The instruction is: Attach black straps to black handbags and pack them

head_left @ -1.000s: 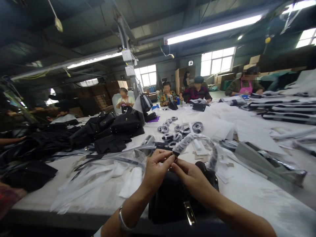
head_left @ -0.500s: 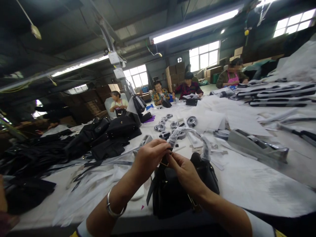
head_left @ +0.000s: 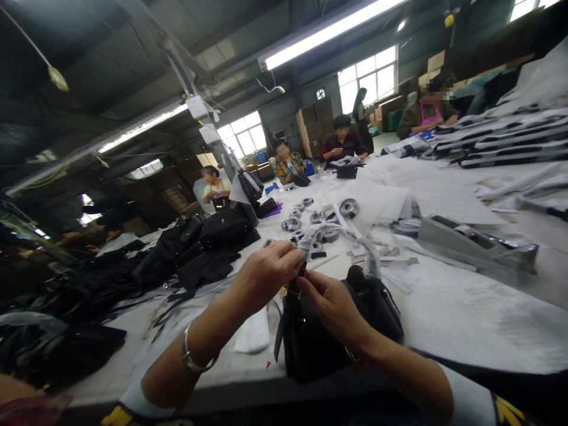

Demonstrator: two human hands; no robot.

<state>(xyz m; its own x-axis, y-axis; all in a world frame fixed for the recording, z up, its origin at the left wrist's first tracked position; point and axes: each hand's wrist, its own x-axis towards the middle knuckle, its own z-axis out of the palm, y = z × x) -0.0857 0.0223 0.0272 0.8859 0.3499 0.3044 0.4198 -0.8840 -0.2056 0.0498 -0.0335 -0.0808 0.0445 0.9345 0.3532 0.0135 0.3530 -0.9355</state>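
A black handbag (head_left: 304, 349) lies at the table's near edge, in front of my body. Its arched handle (head_left: 371, 260) is wrapped in clear or whitish film. My left hand (head_left: 271, 271) pinches a short black strap (head_left: 303, 270) with a gold-coloured metal fitting, at the bag's upper left. Just below and to the right, my right hand (head_left: 332, 303) grips the strap's lower part between thumb and fingers. Both hands are closed, and their fingertips hide most of the strap and fitting.
Black bags (head_left: 222, 228) are heaped on the left. Coiled wrapped straps (head_left: 291, 224) lie beyond my hands, and a grey tape dispenser (head_left: 470, 239) stands on the right. Wrapped black pieces (head_left: 510, 142) pile up farther back. Several co-workers sit around the table.
The view has shifted slightly. My left hand has drawn a little up and left at the strap, while the right keeps its grip. A standing person now shows at the back.
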